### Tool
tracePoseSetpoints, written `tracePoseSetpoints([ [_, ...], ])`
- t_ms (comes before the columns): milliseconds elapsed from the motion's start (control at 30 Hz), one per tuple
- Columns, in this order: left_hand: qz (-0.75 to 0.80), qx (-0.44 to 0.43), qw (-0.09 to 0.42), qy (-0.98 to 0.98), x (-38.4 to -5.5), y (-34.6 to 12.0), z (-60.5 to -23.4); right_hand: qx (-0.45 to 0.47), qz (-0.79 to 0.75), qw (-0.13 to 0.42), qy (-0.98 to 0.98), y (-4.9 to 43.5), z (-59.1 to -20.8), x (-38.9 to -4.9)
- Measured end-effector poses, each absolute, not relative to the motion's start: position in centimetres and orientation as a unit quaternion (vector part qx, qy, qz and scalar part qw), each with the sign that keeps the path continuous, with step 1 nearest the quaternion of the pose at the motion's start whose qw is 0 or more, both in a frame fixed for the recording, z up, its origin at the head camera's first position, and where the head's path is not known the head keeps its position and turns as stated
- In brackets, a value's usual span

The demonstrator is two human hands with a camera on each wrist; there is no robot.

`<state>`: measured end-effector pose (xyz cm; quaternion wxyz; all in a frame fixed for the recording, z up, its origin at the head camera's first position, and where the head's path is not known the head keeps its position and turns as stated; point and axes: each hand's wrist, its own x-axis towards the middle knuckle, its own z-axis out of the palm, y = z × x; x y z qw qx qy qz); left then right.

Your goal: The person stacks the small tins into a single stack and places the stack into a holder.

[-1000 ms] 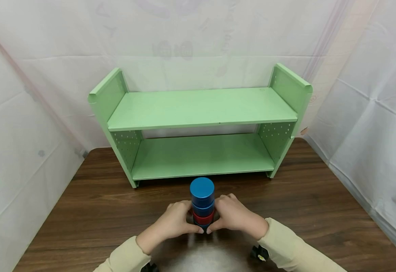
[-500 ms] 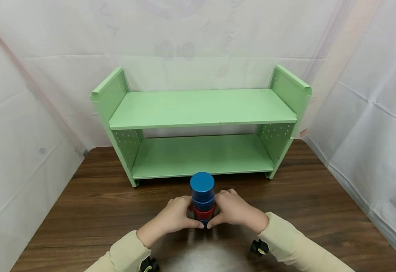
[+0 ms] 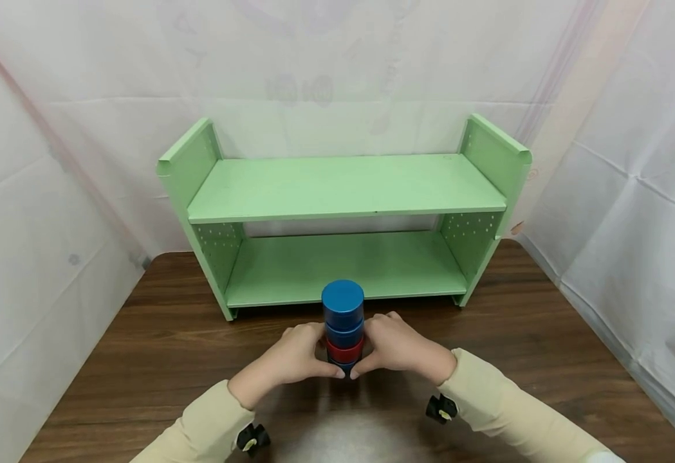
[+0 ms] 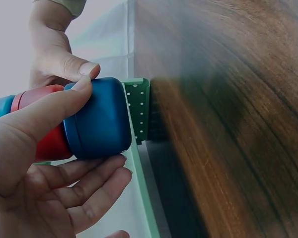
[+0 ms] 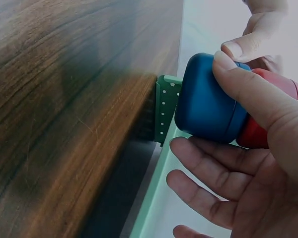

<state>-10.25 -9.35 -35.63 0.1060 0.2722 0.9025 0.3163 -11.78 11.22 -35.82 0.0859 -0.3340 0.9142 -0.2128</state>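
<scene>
Upright in the head view stands a stack of round canisters [image 3: 343, 315], blue at the top, with a red canister [image 3: 345, 353] lower down and a dark blue end below it. My left hand [image 3: 293, 355] grips its lower part from the left, and my right hand [image 3: 397, 345] from the right. Both thumbs lie on the near side, almost meeting. The left wrist view shows the bottom blue canister [image 4: 102, 119] pinched between thumb and fingers, apart from the table. In the right wrist view the blue canister [image 5: 208, 101] is likewise held, its base beyond the fingers.
Behind the hands a light green two-tier shelf [image 3: 345, 186] stands on the dark wooden table [image 3: 140, 366]. Its side panels rise above the upper board. White sheeting [image 3: 337, 71] hangs behind and at both sides. Black cameras [image 3: 441, 408] are strapped under the sleeves.
Both hands, still gripping the canister stack, have moved upward in the head view. The stack's top now overlaps the lower shelf's front edge. The shelf appears to have shifted only slightly.
</scene>
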Motion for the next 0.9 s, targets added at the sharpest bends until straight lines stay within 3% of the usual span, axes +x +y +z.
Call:
tracePoseSetpoints([
  [900,0.262,0.272,0.072,0.923,-9.2,-9.1,-32.3,-0.356,-0.187,0.089,0.911,11.4,-32.4,-11.6],
])
